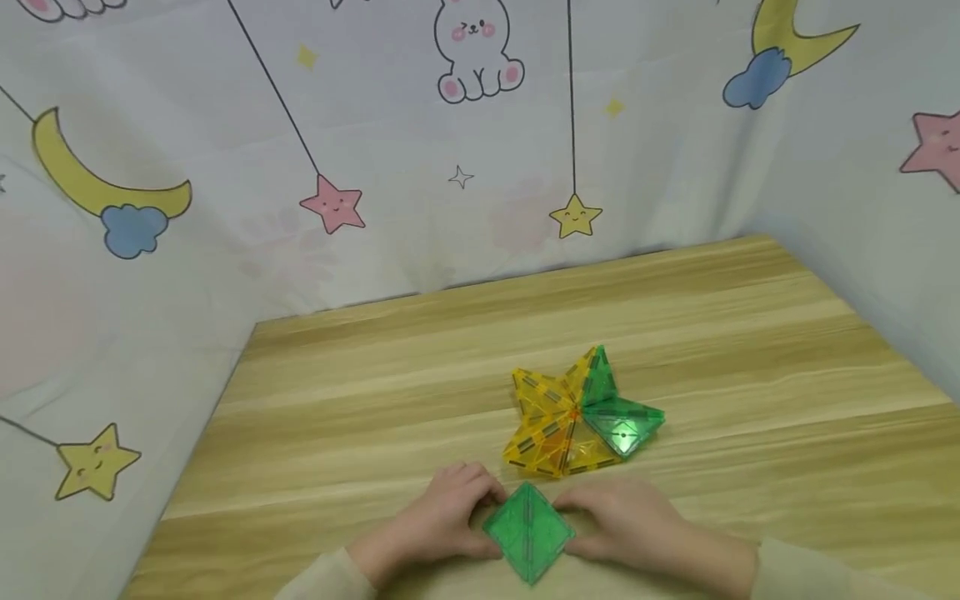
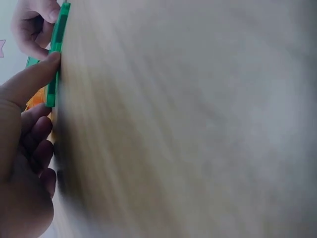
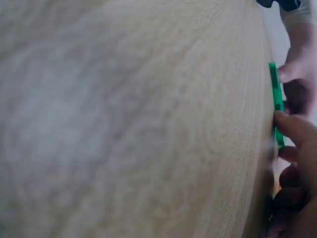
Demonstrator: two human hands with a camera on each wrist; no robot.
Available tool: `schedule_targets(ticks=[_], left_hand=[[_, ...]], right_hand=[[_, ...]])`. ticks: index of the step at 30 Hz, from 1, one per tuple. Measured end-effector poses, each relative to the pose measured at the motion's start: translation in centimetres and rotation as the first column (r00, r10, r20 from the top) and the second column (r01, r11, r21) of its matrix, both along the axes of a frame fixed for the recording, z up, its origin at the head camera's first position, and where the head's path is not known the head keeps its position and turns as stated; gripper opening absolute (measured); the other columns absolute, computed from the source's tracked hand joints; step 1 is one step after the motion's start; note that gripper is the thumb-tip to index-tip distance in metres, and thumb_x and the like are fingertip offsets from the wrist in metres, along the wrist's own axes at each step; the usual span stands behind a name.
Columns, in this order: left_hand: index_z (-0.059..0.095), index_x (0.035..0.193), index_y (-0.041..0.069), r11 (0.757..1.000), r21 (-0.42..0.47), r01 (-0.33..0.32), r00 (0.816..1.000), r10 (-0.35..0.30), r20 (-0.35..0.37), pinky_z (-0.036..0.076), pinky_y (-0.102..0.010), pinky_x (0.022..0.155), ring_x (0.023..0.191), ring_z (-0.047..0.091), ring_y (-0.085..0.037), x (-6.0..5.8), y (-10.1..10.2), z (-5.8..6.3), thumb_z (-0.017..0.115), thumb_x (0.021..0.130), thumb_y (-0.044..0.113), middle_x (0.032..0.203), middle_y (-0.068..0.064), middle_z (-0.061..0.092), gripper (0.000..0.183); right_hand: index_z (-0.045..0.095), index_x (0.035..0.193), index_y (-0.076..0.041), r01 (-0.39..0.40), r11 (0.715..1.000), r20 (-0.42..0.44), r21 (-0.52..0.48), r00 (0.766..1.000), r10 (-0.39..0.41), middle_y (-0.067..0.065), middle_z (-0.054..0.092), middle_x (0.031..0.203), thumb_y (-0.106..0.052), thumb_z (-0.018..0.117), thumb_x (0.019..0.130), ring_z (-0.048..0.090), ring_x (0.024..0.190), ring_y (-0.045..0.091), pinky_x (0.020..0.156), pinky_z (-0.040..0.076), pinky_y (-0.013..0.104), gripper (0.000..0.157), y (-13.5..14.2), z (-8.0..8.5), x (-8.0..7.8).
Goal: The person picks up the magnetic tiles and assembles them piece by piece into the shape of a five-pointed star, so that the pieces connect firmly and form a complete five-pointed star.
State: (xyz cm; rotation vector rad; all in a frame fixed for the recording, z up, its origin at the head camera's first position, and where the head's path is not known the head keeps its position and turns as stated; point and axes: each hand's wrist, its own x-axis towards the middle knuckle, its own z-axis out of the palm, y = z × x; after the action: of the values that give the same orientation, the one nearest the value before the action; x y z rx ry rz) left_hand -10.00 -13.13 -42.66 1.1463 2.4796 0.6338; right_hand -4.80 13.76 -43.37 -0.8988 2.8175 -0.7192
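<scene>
Two green triangular magnetic tiles (image 1: 512, 537) lie edge to edge as a diamond, close over the near part of the table. My left hand (image 1: 450, 512) pinches the diamond's left corner between thumb and fingers. At the right corner, my right hand (image 1: 633, 521) pinches it the same way. Seen from the left wrist, the green tiles (image 2: 51, 94) appear edge-on, with a thumb on the near side. Just beyond the hands sits a raised star of magnetic tiles (image 1: 540, 450), mostly yellow-orange, with green tiles (image 1: 630, 421) on its right side.
The wood-grain table (image 1: 360, 400) extends to a back edge along a white cloth (image 1: 405, 125) printed with stars, moons and a bear. More of this cloth hangs at the left and right sides.
</scene>
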Motion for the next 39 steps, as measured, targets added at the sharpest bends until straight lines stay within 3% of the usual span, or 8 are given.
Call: schedule_targets(ticks=[9, 13, 16, 19, 23, 29, 33, 39], left_hand=[[0.053, 0.108, 0.018, 0.997, 0.078, -0.018, 0.991, 0.007, 0.137, 0.036, -0.024, 0.083, 0.093, 0.042, -0.003, -0.2, 0.6, 0.1, 0.081, 0.072, 0.033, 0.099, 0.015, 0.049, 0.048], [0.049, 0.11, 0.016, 0.985, 0.158, -0.07, 0.944, 0.014, 0.331, 0.045, -0.021, 0.075, 0.085, 0.051, -0.002, -0.1, 0.6, 0.4, 0.077, 0.078, 0.024, 0.095, 0.011, 0.055, 0.044], [0.045, 0.112, 0.016, 0.965, 0.232, -0.12, 0.893, 0.003, 0.45, 0.047, -0.022, 0.071, 0.079, 0.055, -0.004, 0.0, 0.6, 0.5, 0.071, 0.084, 0.017, 0.089, 0.008, 0.059, 0.038], [0.043, 0.114, 0.012, 0.932, 0.309, -0.189, 0.835, -0.013, 0.55, 0.046, -0.021, 0.066, 0.076, 0.057, -0.006, 0.1, 0.9, 0.8, 0.066, 0.088, 0.013, 0.086, 0.003, 0.06, 0.035], [0.041, 0.116, 0.006, 0.871, 0.383, -0.307, 0.754, -0.024, 0.657, 0.043, -0.019, 0.059, 0.07, 0.055, -0.008, 0.2, 1.8, 1.2, 0.063, 0.089, 0.008, 0.084, -0.002, 0.06, 0.035], [0.042, 0.12, 0.002, 0.766, 0.406, -0.498, 0.653, 0.023, 0.757, 0.047, -0.023, 0.062, 0.068, 0.057, -0.012, 0.7, 4.5, 2.1, 0.061, 0.089, 0.004, 0.082, -0.005, 0.057, 0.036], [0.044, 0.121, 0.003, 0.703, 0.399, -0.588, 0.6, 0.049, 0.798, 0.048, -0.024, 0.057, 0.062, 0.058, -0.013, 1.2, 6.4, 2.3, 0.062, 0.089, 0.004, 0.078, -0.006, 0.056, 0.037], [0.045, 0.12, 0.006, 0.67, 0.373, -0.642, 0.537, 0.046, 0.843, 0.048, -0.025, 0.048, 0.053, 0.057, -0.015, 1.2, 8.4, 1.9, 0.062, 0.089, 0.003, 0.075, -0.009, 0.055, 0.035]], right_hand=[[0.065, 0.115, -0.025, 0.034, 0.996, 0.015, -0.085, 0.999, -0.033, -0.018, 0.058, 0.096, -0.045, 0.069, 0.081, 0.05, 0.078, -0.004, 0.06, 0.042, 0.02, 0.04, 0.6, -0.1, 0.1], [0.063, 0.117, -0.023, 0.033, 0.983, 0.03, -0.181, 0.999, -0.028, -0.022, 0.058, 0.09, -0.034, 0.074, 0.078, 0.053, 0.079, -0.004, 0.066, 0.046, 0.023, 0.042, 0.7, -0.3, 0.2], [0.059, 0.12, -0.019, 0.082, 0.953, 0.189, -0.292, 0.982, -0.027, -0.017, 0.061, 0.09, -0.027, 0.075, 0.079, 0.055, 0.077, -0.001, 0.066, 0.047, 0.024, 0.045, 0.9, -0.2, 0.1], [0.053, 0.126, -0.01, 0.191, 0.865, 0.443, -0.465, 0.896, 0.04, -0.002, 0.063, 0.093, -0.02, 0.07, 0.084, 0.057, 0.075, 0.008, 0.062, 0.048, 0.025, 0.047, 1.4, -0.1, 0.1], [0.04, 0.133, 0.003, 0.353, 0.662, 0.625, -0.661, 0.747, 0.225, 0.014, 0.061, 0.092, -0.007, 0.06, 0.09, 0.061, 0.074, 0.017, 0.062, 0.051, 0.028, 0.048, 2.3, 0.0, 0.0], [0.039, 0.134, -0.005, 0.488, 0.435, 0.643, -0.757, 0.677, 0.359, 0.01, 0.06, 0.091, -0.002, 0.051, 0.093, 0.063, 0.078, 0.017, 0.07, 0.052, 0.029, 0.043, 3.4, 0.2, 0.2], [0.046, 0.13, -0.016, 0.551, 0.364, 0.658, -0.751, 0.67, 0.343, 0.007, 0.057, 0.091, -0.002, 0.049, 0.093, 0.062, 0.078, 0.017, 0.073, 0.052, 0.031, 0.039, 4.0, 0.4, 0.4], [0.051, 0.125, -0.025, 0.607, 0.34, 0.696, -0.718, 0.646, 0.315, 0.007, 0.057, 0.094, -0.005, 0.048, 0.095, 0.061, 0.076, 0.015, 0.075, 0.052, 0.032, 0.036, 4.9, 0.5, 0.8]])
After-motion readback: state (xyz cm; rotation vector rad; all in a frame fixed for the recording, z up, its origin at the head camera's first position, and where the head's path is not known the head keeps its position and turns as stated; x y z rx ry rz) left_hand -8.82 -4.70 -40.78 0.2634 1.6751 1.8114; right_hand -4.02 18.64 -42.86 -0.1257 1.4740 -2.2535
